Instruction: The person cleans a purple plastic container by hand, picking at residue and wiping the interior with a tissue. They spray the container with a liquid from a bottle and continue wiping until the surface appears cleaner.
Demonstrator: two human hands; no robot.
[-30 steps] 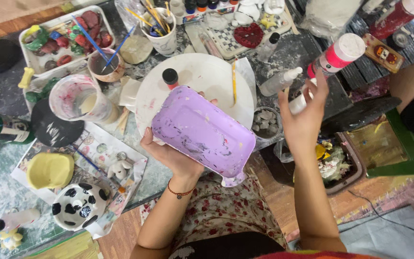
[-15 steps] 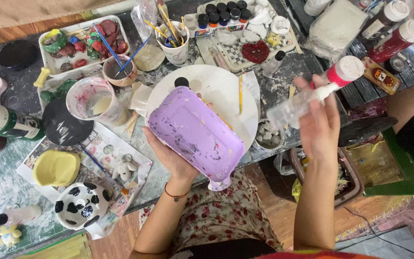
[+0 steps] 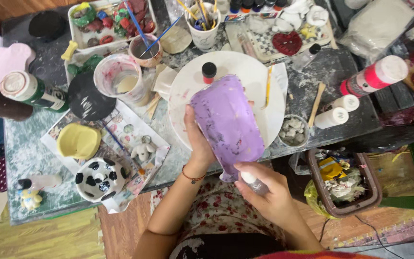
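My left hand (image 3: 198,144) grips the left edge of a purple-painted rectangular clay dish (image 3: 228,124), held tilted, underside up, above a white round plate (image 3: 250,64) and the table's near edge. My right hand (image 3: 274,199) is closed around a small clear bottle (image 3: 251,181) just under the dish's near end, touching or almost touching it. A red bracelet is on my left wrist. On the plate stand a small red bottle with a black cap (image 3: 209,72) and a yellow stick (image 3: 267,86).
Around the plate: a paint-smeared cup (image 3: 120,82), a brush cup (image 3: 203,26), a tub of pebbles (image 3: 293,130), two white bottles (image 3: 334,115), a pink-capped bottle (image 3: 374,76). A yellow dish (image 3: 77,141) and spotted bowl (image 3: 99,178) sit left. A brown waste bin (image 3: 343,184) stands lower right.
My right hand came down from the upper right with the clear bottle to the dish's near end. My left hand turned the purple dish more upright along the plate.
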